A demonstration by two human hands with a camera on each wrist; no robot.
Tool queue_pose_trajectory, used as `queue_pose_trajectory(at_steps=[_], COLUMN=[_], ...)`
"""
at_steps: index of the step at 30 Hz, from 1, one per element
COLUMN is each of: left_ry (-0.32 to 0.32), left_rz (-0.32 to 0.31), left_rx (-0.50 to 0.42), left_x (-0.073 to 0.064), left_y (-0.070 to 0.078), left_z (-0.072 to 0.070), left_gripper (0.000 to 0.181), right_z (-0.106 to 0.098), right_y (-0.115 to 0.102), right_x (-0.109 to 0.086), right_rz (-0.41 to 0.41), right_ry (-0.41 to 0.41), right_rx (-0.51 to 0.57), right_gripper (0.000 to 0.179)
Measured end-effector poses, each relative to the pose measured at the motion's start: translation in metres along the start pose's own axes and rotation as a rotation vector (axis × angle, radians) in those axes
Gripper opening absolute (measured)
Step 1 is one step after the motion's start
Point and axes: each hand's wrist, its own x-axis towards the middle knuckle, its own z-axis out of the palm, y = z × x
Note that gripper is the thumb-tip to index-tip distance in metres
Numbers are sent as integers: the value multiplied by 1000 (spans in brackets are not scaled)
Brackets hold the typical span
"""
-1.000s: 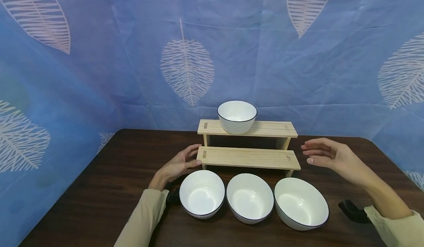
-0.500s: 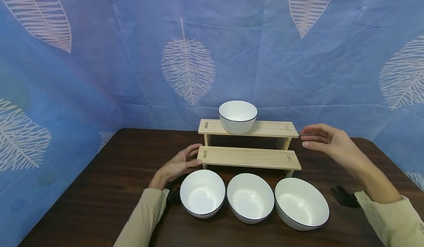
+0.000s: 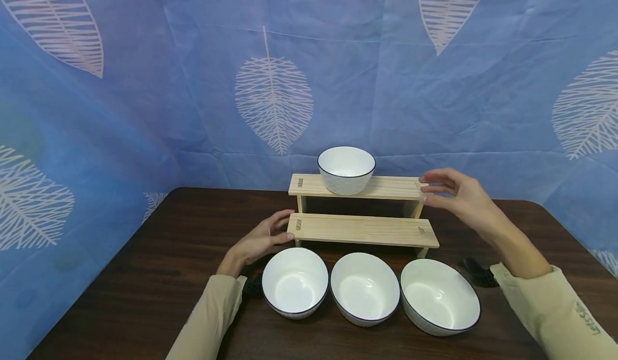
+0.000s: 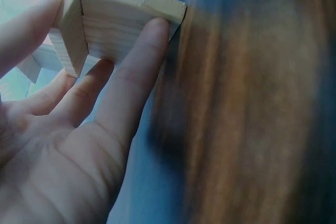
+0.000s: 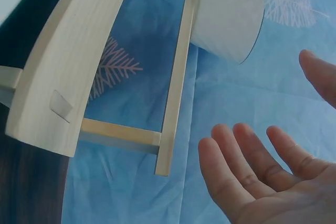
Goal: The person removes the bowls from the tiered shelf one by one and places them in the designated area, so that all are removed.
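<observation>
My left hand point(image 3: 258, 239) grips the left end of a pale two-tier wooden shelf point(image 3: 362, 230); its thumb is at the lower board's front edge. In the left wrist view the index fingertip point(image 4: 157, 27) lies against the support under the board. My right hand point(image 3: 465, 196) has loosely bent fingers and holds nothing. It overlaps the right end of the upper board point(image 3: 396, 187) in the head view, while the right wrist view shows it apart from the wood. A white bowl point(image 3: 346, 180) with a dark rim sits left of centre on the upper board.
In front of the shelf, a left bowl point(image 3: 295, 282), a middle bowl point(image 3: 364, 287) and a right bowl point(image 3: 438, 295) stand in a close row, all white with dark rims. They rest on a dark wooden table point(image 3: 145, 274). Behind hangs a blue leaf-patterned cloth point(image 3: 193, 108).
My right hand has moved left and farther from me, from beside the shelf to the upper board's right end. The left hand, the shelf and the bowls have stayed in place.
</observation>
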Motion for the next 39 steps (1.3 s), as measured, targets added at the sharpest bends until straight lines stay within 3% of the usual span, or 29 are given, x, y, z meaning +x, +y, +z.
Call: queue_pose_trajectory(at_steps=[13,26,39], left_ry=[16,7,-2], left_rz=[-10,-8,-19], left_rx=[-2,-10,-12], left_x=[1,0,0], left_y=[0,0,0], left_z=[1,2,0], left_gripper=[67,67,70], right_z=[9,14,25], right_y=[-12,-8,-23], right_x=[21,38,62], right_rz=[-1,-10,-19], right_ry=[-5,-7,-131], right_rx=[61,104,154], right_gripper=[74,82,95])
